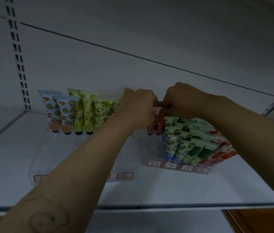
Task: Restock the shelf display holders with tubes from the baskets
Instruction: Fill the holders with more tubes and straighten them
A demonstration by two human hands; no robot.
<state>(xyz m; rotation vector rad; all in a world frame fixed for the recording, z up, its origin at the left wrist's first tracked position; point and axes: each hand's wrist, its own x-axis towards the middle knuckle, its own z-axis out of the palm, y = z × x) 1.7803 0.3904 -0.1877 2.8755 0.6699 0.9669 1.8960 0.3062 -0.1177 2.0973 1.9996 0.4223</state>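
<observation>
Two clear acrylic display holders stand on a white shelf. The left holder (37,167) has a few orange-print tubes (58,113) and yellow-green tubes (85,113) at its back. The right holder (151,148) is packed with green and blue floral tubes (180,142) and red tubes (223,153). At the back of the right holder's leftmost lane stand red-and-pink tubes (156,126). My left hand (138,106) and my right hand (183,101) meet above them, fingers curled round the tops of these tubes. The fingertips are hidden.
White shelf board (166,187) with a back panel and a slotted upright (18,61) at the left. Another shelf hangs above. Price labels (124,175) line the holders' fronts. A brown surface (259,221) shows below at the right.
</observation>
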